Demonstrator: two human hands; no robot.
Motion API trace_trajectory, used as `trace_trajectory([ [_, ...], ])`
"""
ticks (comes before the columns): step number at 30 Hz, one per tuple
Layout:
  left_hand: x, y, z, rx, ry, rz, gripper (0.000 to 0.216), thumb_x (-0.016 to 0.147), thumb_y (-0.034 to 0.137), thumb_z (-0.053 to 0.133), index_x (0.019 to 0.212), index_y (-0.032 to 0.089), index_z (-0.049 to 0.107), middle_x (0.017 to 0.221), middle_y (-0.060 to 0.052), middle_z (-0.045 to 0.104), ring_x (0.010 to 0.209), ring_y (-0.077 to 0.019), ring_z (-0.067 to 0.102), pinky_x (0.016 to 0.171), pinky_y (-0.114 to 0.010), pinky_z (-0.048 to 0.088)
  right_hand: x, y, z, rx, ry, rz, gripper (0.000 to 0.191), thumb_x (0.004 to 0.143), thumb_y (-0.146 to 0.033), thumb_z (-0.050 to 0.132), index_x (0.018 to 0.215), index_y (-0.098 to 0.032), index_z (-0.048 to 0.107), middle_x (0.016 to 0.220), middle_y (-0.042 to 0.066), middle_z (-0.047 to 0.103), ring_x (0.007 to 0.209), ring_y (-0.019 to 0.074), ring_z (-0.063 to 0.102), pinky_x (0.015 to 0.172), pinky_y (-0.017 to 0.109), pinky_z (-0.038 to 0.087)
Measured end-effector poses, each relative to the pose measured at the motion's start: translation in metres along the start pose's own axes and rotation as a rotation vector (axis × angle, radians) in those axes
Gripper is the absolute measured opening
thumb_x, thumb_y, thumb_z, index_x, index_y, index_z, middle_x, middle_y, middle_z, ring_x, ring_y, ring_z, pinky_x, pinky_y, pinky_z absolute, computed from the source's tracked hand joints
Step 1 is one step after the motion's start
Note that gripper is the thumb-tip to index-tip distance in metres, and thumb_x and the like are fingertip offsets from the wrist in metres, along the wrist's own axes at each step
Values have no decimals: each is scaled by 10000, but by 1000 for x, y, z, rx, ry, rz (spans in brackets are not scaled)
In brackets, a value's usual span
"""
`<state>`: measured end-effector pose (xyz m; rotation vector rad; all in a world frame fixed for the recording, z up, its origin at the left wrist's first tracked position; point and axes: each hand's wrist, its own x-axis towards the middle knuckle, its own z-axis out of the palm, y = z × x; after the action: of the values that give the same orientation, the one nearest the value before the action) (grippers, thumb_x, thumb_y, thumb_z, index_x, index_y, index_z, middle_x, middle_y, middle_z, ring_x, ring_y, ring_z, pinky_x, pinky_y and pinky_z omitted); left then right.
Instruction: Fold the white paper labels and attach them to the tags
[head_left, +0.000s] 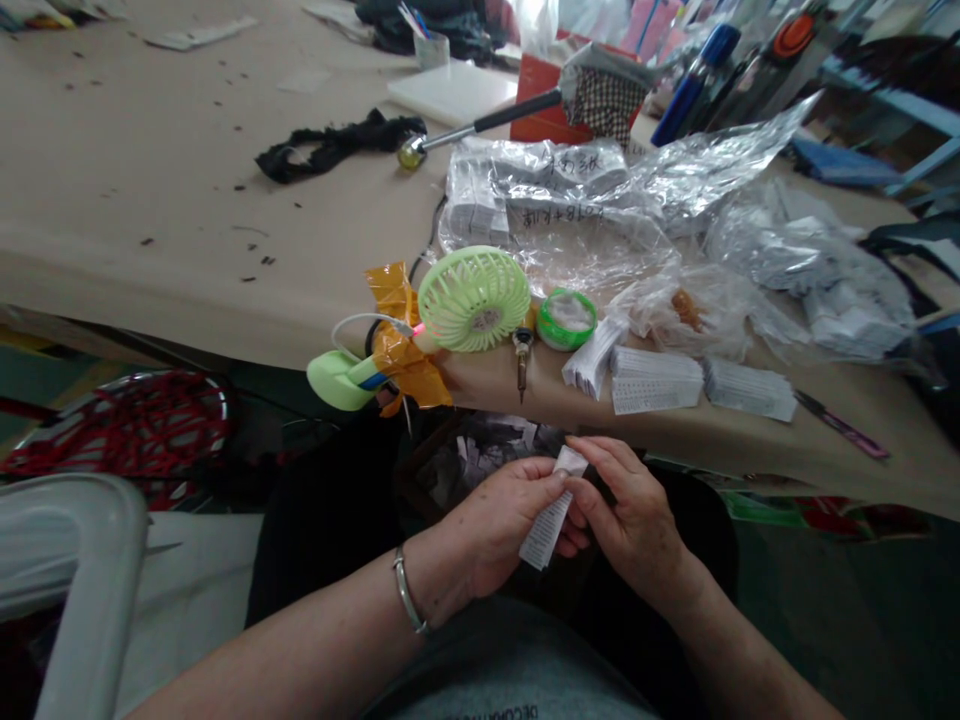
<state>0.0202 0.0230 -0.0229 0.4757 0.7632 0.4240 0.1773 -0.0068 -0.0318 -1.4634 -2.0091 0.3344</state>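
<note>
- Risk no. 1: the printed label strips (546,538) could slip & fan out, b/c they're thin, look slick & the lower end hangs free; can't tell how many are in there.
- If they drop, they'd prob. land in the lap or among the grey-white papers (495,445) below, mixing w/ those.
- Too much thumb pressure up top could crease the paper, I'd say.
- Elbow/forearm swing fwd might knock the label bundles (656,380) nr the surface (225,290) edge; the green handheld fan (474,300) is close too & a breeze, if it's on, could lift loose strips.
- Now pose: L hand (495,515), bangle (407,592) at wrist, pinches the strips b/w thumb & curled fingers.
- R hand (634,515) comes in opp. side, thumb & fingertips pinching the upper end, thumbs almost meeting.
- Strips sit tilted b/w both hands, above the lap, just off the surface edge.
</note>
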Motion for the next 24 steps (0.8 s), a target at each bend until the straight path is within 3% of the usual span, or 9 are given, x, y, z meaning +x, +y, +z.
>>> trace_trajectory([
  [6,0,-2,-4,8,-26,8,297,750,395,674,880,143,587,656,-18,614,549,-109,575,565,-237,433,1,-2,0,15,-6,13,275,892,-259,508,1147,-199,594,1029,91,657,983,222,617,840,382,538],
  [16,0,-4,-5,18,-16,0,262,778,384,638,861,143,579,688,-18,602,552,-107,574,552,-237,411,-1,-3,0,108,-15,45,262,878,-260,524,1116,-205,619,1029,85,678,947,205,652,826,341,544],
  [19,0,-4,-5,15,-13,15,274,784,405,629,864,149,573,690,-10,591,553,-107,575,546,-235,411,0,-6,1,261,-1,197,258,863,-298,546,1089,-198,620,938,60,698,824,180,672,738,297,555],
  [24,-3,-5,-5,50,3,20,255,817,408,583,837,155,575,699,-13,601,563,-106,572,556,-233,418,3,-5,6,595,-42,456,166,843,-332,572,795,-179,614,705,11,665,615,127,613,550,224,507],
])
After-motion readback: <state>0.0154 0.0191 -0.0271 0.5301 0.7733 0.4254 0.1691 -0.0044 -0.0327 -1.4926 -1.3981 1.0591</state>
